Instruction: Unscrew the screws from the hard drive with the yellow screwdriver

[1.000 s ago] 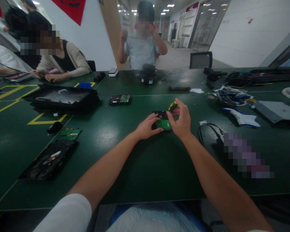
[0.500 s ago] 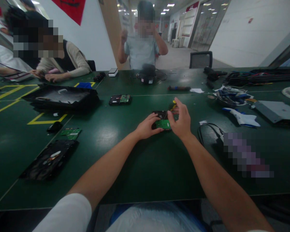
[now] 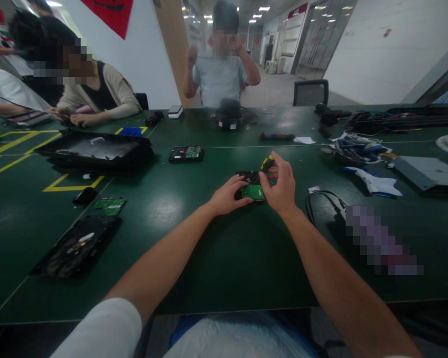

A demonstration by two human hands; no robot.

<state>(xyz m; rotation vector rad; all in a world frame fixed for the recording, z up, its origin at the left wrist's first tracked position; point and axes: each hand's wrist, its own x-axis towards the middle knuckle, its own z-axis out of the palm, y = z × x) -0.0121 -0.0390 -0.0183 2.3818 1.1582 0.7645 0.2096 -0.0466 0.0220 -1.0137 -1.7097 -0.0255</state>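
A hard drive with a green circuit board lies on the green table between my hands. My left hand grips its left side, fingers along the top and thumb at the near edge. In my right hand is a screwdriver with a yellow and black handle, held between thumb and fingers over the drive's right part. The handle tilts up and to the right; its tip is too small to make out.
Another hard drive lies farther back. At left are a black tray, a loose circuit board and a black casing. At right are a cable, gloves and a metal box. A person is across the table.
The screwdriver's handle has turned in my right hand, and more of its yellow and black grip shows. My left hand and the hard drive stay in place.
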